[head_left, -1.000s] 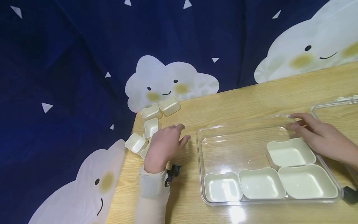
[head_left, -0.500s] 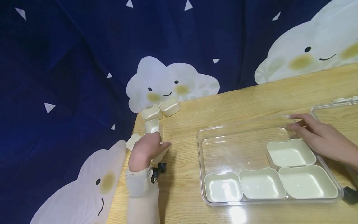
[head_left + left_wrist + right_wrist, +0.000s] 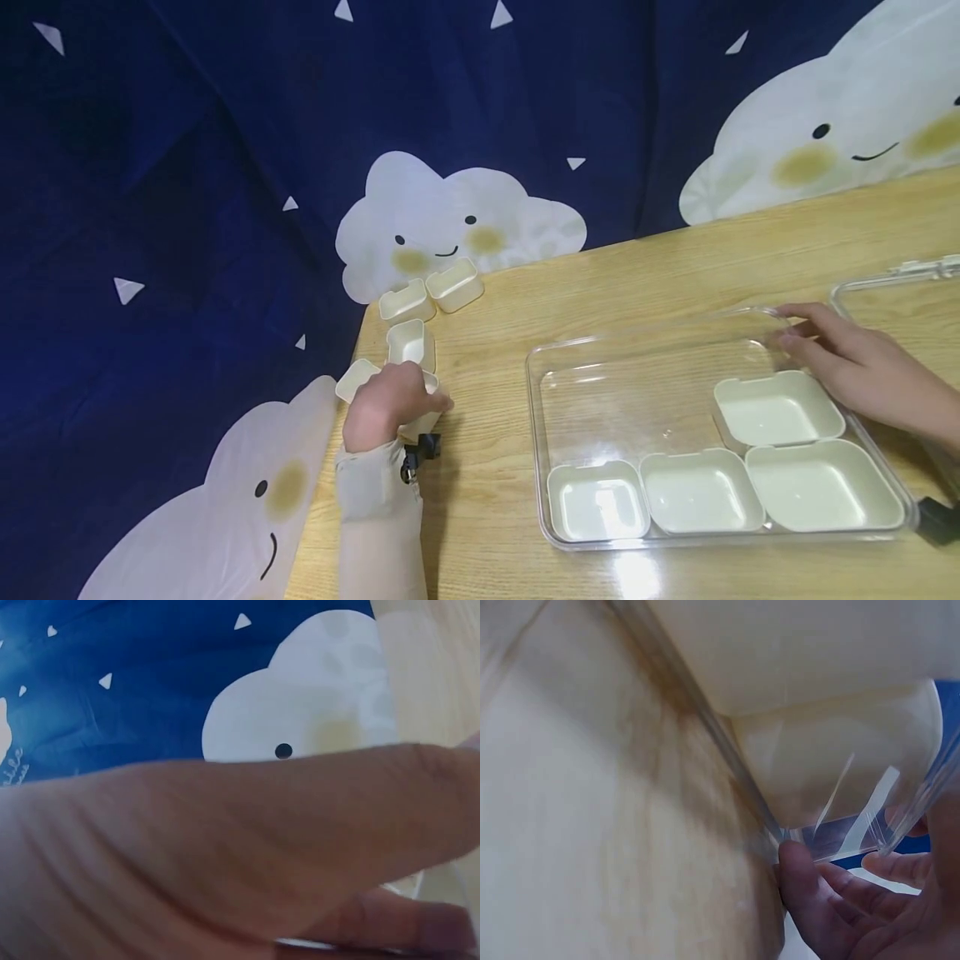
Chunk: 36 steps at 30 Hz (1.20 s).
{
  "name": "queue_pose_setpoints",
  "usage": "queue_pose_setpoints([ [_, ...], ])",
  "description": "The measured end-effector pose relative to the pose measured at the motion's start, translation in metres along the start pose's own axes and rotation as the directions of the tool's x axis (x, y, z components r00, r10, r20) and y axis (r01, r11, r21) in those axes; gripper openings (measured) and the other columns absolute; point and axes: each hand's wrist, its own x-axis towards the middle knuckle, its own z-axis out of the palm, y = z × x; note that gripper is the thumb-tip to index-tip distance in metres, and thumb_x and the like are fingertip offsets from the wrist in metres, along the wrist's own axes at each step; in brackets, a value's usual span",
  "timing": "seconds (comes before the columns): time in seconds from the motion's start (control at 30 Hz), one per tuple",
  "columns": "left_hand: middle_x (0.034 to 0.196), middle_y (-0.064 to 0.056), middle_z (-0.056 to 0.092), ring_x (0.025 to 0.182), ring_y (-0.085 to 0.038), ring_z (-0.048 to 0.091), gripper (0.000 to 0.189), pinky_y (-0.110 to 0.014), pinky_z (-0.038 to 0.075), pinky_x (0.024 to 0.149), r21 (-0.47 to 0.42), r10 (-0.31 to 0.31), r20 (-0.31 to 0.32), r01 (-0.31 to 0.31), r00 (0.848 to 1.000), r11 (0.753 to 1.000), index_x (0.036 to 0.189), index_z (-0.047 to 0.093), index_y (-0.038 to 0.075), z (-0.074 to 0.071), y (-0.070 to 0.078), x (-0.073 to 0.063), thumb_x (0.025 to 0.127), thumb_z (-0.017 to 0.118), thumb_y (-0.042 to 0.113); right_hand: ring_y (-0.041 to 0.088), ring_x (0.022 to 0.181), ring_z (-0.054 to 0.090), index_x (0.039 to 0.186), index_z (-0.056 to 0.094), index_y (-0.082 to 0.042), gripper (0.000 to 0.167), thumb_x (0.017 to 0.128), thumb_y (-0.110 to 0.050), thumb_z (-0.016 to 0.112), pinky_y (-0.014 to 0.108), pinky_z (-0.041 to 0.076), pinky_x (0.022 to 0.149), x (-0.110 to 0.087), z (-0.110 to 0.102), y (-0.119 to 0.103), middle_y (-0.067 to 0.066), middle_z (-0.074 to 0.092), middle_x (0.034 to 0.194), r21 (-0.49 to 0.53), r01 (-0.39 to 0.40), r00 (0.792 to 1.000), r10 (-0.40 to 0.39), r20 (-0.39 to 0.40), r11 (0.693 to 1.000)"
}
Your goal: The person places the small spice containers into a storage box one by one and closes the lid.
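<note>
My left hand [image 3: 386,404] grips a small cream bin [image 3: 422,425] at the table's left side, its thumb over the bin's near right part. The hand hides much of this bin; the left wrist view is mostly filled by the thumb [image 3: 247,832]. Other small cream bins stand close by, one [image 3: 411,343] just behind and one [image 3: 357,379] to the left, partly covered. At the right, my right hand [image 3: 855,362] holds the back right corner of a clear plastic box [image 3: 534,433]. In the right wrist view, thumb and fingers [image 3: 799,870] pinch that clear corner.
Several larger cream bins line the clear box's front and right, including a front left bin [image 3: 598,502] and a back right bin [image 3: 780,412]. Two more small bins [image 3: 455,285] stand at the table's back left corner. A clear lid-like frame [image 3: 870,283] lies far right.
My left hand has moved left and down onto the small bin and now grips it. That bin has come slightly into view under the hand. The right hand stays at the box corner.
</note>
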Motion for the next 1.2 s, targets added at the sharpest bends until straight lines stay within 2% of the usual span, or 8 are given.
queue_pose_setpoints([
  [0.23,0.103,-0.011,0.073,0.081,-0.022,0.062,0.041,-0.036,0.048,0.067,-0.007,0.059,0.035,-0.058,0.998,0.998,0.107,0.075,0.009,0.007,-0.001,0.009,0.083,0.08,0.042,0.059,0.12,0.057,0.154,0.039,-0.012,0.051,0.111,-0.038,0.042,0.069,0.042,0.089,0.0,0.0,-0.001,0.033,0.062,0.133,0.01,0.005,1.0,-0.005,-0.001,1.0],
  [0.4,0.127,-0.014,0.072,0.1,-0.025,0.067,0.056,-0.041,0.055,0.086,-0.011,0.113,0.047,-0.112,0.993,0.994,0.131,0.067,0.007,0.01,-0.001,0.013,0.084,0.081,0.035,0.06,0.12,0.056,0.154,0.039,-0.012,0.051,0.11,-0.039,0.042,0.07,0.042,0.089,0.0,0.0,-0.002,0.034,0.061,0.134,0.008,0.003,1.0,-0.003,0.004,1.0],
  [0.5,0.131,-0.014,0.07,0.109,-0.027,0.066,0.061,-0.044,0.054,0.095,-0.019,0.161,0.056,-0.16,0.985,0.987,0.137,0.063,0.006,0.011,-0.001,0.016,0.083,0.083,0.027,0.062,0.12,0.056,0.154,0.039,-0.011,0.052,0.111,-0.04,0.041,0.071,0.042,0.088,0.001,-0.001,-0.003,0.035,0.06,0.135,0.003,-0.003,1.0,0.003,0.011,1.0],
  [0.7,0.106,-0.012,0.071,0.09,-0.023,0.063,0.05,-0.037,0.053,0.081,-0.013,0.237,0.06,-0.237,0.97,0.972,0.128,0.065,0.003,0.012,0.001,0.018,0.081,0.08,0.009,0.06,0.12,0.057,0.154,0.039,-0.011,0.053,0.111,-0.041,0.041,0.069,0.043,0.089,0.001,0.0,-0.004,0.034,0.061,0.134,0.003,-0.006,1.0,0.006,0.014,1.0],
  [0.77,0.109,-0.012,0.069,0.089,-0.023,0.063,0.049,-0.037,0.053,0.082,-0.007,0.253,0.051,-0.253,0.966,0.967,0.129,0.064,0.004,0.013,0.002,0.018,0.082,0.074,0.004,0.059,0.12,0.057,0.154,0.039,-0.012,0.052,0.111,-0.04,0.041,0.068,0.043,0.089,0.001,0.0,-0.003,0.034,0.061,0.134,0.004,-0.006,1.0,0.006,0.012,1.0],
  [0.93,0.142,-0.012,0.057,0.109,-0.027,0.061,0.053,-0.043,0.051,0.099,-0.019,0.275,0.014,-0.274,0.961,0.961,0.14,0.055,0.006,0.016,0.003,0.016,0.088,0.061,-0.002,0.06,0.12,0.057,0.154,0.04,-0.012,0.051,0.111,-0.04,0.041,0.069,0.043,0.089,0.001,0.0,-0.003,0.034,0.061,0.134,0.004,-0.004,1.0,0.004,0.007,1.0],
  [1.13,0.132,-0.011,0.06,0.1,-0.027,0.058,0.045,-0.042,0.05,0.091,0.02,0.321,-0.018,-0.321,0.947,0.947,0.131,0.057,0.007,0.014,0.008,0.013,0.089,0.056,-0.007,0.062,0.119,0.057,0.154,0.039,-0.012,0.051,0.111,-0.039,0.041,0.07,0.044,0.087,0.0,-0.001,-0.001,0.036,0.06,0.134,0.0,0.002,1.0,-0.002,0.001,1.0],
  [1.2,0.128,-0.011,0.063,0.097,-0.026,0.059,0.048,-0.041,0.051,0.09,0.022,0.312,-0.019,-0.311,0.95,0.95,0.135,0.056,0.01,0.013,0.01,0.011,0.09,0.055,-0.006,0.062,0.118,0.057,0.154,0.039,-0.012,0.051,0.111,-0.038,0.041,0.07,0.044,0.087,0.0,-0.001,0.0,0.035,0.061,0.134,0.002,0.005,1.0,-0.005,-0.002,1.0],
])
